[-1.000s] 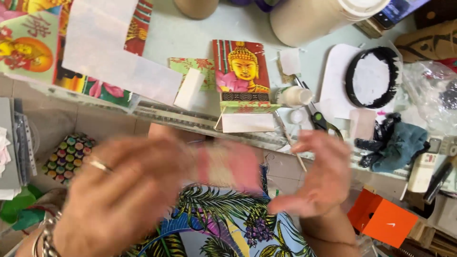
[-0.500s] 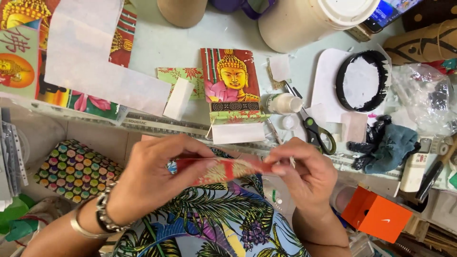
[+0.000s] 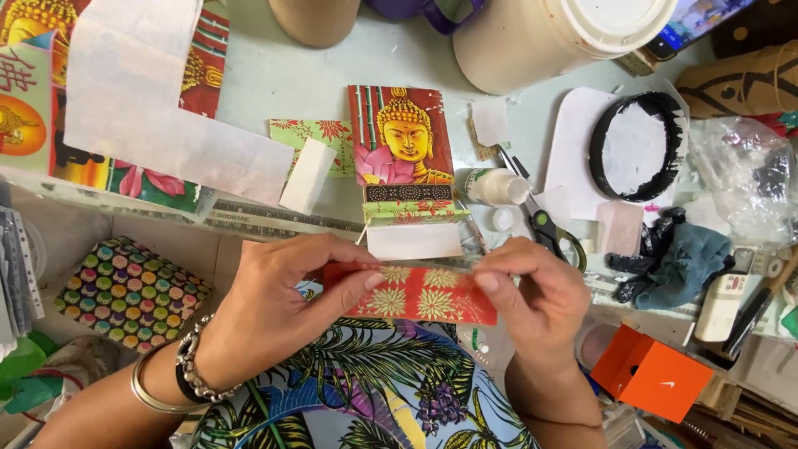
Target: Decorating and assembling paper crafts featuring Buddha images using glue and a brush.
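A red paper strip (image 3: 424, 301) with yellow-green flower prints is held flat between both my hands, just in front of the table edge. My left hand (image 3: 283, 303) pinches its left end between thumb and fingers. My right hand (image 3: 532, 299) pinches the right end. Beyond the strip, on the pale green table (image 3: 283, 75), lies a small colourful card with a seated golden figure (image 3: 403, 137), with a white slip (image 3: 414, 241) below it.
Scissors (image 3: 544, 229) and a small white glue bottle (image 3: 496, 186) lie right of the card. A black-rimmed round lid (image 3: 636, 145), a cream bucket (image 3: 549, 37), an orange box (image 3: 652, 374) and a patterned box (image 3: 129, 291) surround the spot. Large white paper (image 3: 150, 116) lies at left.
My hands were blurred and apart with a pinkish piece between them; they have since come together and now hold the red flowered strip still and flat.
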